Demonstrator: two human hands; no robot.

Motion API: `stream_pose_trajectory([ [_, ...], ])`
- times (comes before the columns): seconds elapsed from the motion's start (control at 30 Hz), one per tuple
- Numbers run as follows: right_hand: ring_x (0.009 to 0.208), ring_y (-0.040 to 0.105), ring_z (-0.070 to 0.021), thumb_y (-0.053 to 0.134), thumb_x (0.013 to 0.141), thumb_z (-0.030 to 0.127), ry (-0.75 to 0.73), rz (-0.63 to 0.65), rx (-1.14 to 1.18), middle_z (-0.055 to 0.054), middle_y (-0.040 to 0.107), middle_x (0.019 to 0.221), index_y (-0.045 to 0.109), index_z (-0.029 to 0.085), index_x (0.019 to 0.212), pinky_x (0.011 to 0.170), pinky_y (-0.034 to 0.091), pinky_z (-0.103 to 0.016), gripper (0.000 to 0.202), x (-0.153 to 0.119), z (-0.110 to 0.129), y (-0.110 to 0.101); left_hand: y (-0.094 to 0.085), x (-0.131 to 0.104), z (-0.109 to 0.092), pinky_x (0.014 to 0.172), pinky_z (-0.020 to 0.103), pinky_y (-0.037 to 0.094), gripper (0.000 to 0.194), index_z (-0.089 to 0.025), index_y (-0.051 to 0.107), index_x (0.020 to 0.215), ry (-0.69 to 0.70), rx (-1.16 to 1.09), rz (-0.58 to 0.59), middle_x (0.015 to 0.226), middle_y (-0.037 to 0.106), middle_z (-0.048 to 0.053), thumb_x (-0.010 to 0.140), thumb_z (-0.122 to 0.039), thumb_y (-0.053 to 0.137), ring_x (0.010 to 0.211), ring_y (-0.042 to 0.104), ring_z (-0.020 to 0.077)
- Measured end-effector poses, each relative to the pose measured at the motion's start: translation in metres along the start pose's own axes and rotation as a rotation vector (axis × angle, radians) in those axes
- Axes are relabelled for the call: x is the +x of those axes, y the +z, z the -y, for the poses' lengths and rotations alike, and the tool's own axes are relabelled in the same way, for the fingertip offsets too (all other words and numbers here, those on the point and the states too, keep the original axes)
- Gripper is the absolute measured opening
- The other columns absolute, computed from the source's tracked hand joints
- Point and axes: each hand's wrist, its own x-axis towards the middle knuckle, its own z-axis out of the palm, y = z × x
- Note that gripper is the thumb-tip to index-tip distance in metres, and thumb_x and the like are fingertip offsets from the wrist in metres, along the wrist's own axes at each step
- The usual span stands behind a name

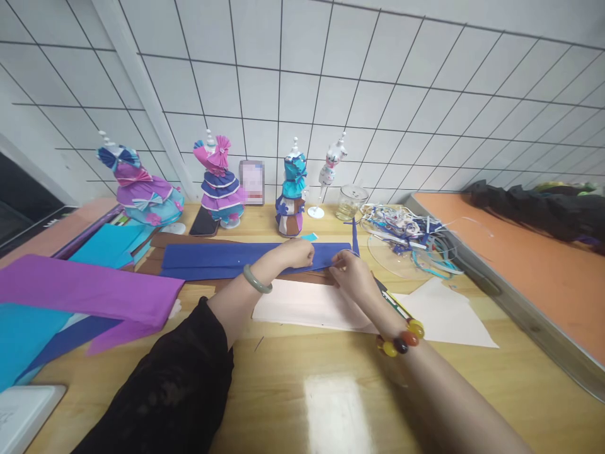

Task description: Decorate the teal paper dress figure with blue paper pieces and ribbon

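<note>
A long folded strip of dark blue crepe-like paper [208, 258] lies across the table over brown sheets [163, 243]. My left hand [300, 253] is curled over the strip toward its right part; its fingertips are hidden, so I cannot see what they hold. Close to the strip's right end, my right hand [347, 268] has thumb and finger pinched at the blue edge. A narrow blue offcut [355, 234] sticks up past that end. Beneath my right hand is a pale pink sheet [297, 302]. Beside my right forearm lies a partly hidden black and yellow tool [394, 299].
Small dress forms in paper dresses [149, 195] stand along the tiled wall, near a bare patterned form [331, 164] and a glass [352, 200]. Scrap strips [406, 230] are heaped at right. Purple sheets [94, 290] and turquoise sheets [33, 334] lie left. An orange-bottomed tray [520, 252] borders the right.
</note>
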Motion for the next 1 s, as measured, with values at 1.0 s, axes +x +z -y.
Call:
stream_pose_trajectory([
  [1.0, 0.059, 0.058, -0.0161, 0.051, 0.069, 0.018, 0.03, 0.238, -0.193, -0.003, 0.066, 0.064, 0.063, 0.02, 0.066, 0.054, 0.036, -0.024, 0.012, -0.044, -0.038, -0.031, -0.001, -0.004, -0.027, 0.068, 0.025, 0.042, 0.019, -0.017, 0.063, 0.083, 0.109, 0.042, -0.118, 0.088, 0.063, 0.006, 0.076, -0.018, 0.046, 0.08, 0.057, 0.0171],
])
